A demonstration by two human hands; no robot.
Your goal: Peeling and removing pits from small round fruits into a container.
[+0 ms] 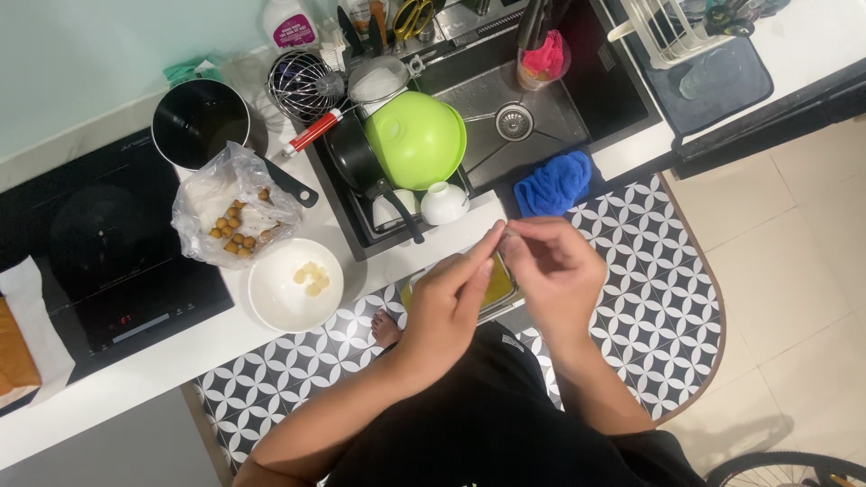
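Fingertips of left hand [451,302] and right hand [555,271] pinch together on something too small to make out, above a yellow bin [499,287]. A few peeled pale fruits [311,278] lie in the white bowl [271,302]; many brown ones remain in the bag [233,216], so most peeling seems left.

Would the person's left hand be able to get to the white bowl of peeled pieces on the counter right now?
Probably yes. The left hand is busy at the fingertips with the right hand, pinching something too small to tell, but the white bowl sits open on the counter just to its left, with nothing between them.
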